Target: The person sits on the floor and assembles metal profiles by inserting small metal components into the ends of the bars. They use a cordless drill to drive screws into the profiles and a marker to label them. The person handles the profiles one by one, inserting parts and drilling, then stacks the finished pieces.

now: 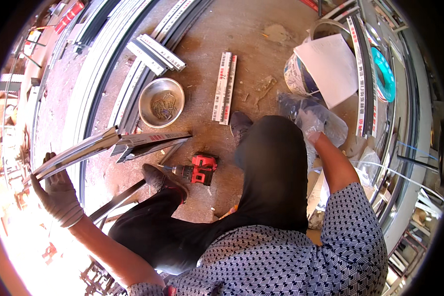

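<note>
Silvery slim strip (81,152) — left hand (59,192) curled round it; right hand (311,126) inside clear bag (334,126) — fingers unclear.

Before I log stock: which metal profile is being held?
The slanting profile, its left end in the gloved left hand; the short pair lies flat on the floor.
</note>
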`<state>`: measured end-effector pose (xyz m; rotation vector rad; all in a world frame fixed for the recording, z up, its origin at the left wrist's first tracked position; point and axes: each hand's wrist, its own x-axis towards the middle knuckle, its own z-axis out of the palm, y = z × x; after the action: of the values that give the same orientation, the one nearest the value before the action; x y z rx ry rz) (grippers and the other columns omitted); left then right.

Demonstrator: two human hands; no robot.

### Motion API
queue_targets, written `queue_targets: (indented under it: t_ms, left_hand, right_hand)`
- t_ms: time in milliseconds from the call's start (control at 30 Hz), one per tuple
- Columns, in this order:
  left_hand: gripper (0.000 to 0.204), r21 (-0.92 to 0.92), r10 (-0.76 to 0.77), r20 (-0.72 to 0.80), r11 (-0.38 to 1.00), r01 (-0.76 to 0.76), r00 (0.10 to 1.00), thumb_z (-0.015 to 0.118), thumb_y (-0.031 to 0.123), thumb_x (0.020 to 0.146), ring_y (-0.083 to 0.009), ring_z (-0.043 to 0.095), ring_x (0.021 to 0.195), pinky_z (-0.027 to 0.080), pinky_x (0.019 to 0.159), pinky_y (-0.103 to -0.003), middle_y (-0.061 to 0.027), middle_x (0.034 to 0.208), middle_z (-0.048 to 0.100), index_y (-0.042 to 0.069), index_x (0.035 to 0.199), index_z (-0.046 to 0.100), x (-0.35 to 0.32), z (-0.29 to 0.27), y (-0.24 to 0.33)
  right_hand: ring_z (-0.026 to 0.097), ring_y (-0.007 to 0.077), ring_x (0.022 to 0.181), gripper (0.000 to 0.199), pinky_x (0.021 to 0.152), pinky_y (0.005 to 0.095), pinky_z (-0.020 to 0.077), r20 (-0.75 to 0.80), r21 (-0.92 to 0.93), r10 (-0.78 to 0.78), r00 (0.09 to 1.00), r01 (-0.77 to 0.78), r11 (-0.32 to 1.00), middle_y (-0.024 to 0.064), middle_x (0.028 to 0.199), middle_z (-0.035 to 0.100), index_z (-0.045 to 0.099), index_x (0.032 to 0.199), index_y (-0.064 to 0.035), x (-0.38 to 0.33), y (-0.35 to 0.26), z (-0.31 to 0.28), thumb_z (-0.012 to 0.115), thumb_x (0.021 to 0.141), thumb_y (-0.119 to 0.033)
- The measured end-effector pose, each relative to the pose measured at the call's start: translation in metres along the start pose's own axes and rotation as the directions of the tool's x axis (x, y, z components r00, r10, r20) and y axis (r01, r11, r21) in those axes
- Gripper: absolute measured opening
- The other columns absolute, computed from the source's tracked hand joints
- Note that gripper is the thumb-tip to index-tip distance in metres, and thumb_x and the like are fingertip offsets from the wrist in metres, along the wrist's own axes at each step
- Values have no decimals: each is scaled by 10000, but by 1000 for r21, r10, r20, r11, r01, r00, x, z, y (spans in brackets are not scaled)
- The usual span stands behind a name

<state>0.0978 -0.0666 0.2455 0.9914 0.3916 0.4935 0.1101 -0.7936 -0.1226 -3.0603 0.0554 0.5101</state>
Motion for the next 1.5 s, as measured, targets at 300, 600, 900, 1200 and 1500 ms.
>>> queue_targets:
  t_ms: [300, 600, 900, 1200, 1500]
  left_hand:
    - [791, 146, 66, -90, 988, -52, 994, 707, 439, 944, -313, 485, 1390, 462, 1169, -399, -244, 1452, 495, -121, 1424, 420, -16, 31, -10]
    - [794, 106, 52, -99, 993, -42, 994, 661, 350, 986, -329, 407, 1446, 469, 1160, -420, -249, 1546, 404, -116, 1511, 290, -27, 43, -9]
    - [495, -139, -129, 56, 981, 135, 990, 393, 279, 1105, -111, 300, 1504, 275, 1280, -424, 10, 1620, 360, 126, 1566, 297, -7, -6, 2]
    - [453, -287, -260, 47, 921, 262, 965, 228, 241, 1131, 19, 223, 1510, 141, 1317, -451, 193, 1636, 296, 283, 1578, 287, -7, 13, -1]
    - [687, -65, -29, 37, 997, 31, 999, 615, 392, 980, -255, 417, 1424, 357, 1227, -413, -174, 1500, 435, -62, 1448, 399, 2, -10, 4]
  right_hand:
    - [683, 441, 981, 309, 816, 535, 564, 127, -10, 49, 991, -48, 999, 243, 1128, 642, 565, 1256, -124, 8, 5, -5, 584, 953, -183]
    - [693, 405, 1013, 507, 846, 502, 570, 99, -125, 106, 989, -94, 988, 209, 1135, 634, 488, 1293, -105, -12, -34, -46, 699, 872, -295]
    - [684, 421, 1046, 445, 865, 515, 562, 142, -52, 163, 976, -157, 986, 213, 1159, 636, 511, 1252, -107, -5, -40, -46, 679, 886, -298]
    - [688, 423, 1031, 268, 863, 533, 551, 93, 4, 227, 970, -228, 974, 230, 1121, 683, 553, 1180, -127, -5, -42, -47, 595, 928, -208]
    - [658, 393, 1122, 400, 935, 502, 520, 152, 54, 153, 976, -163, 985, 214, 1204, 685, 558, 1351, -104, -4, -18, -28, 496, 1011, -307]
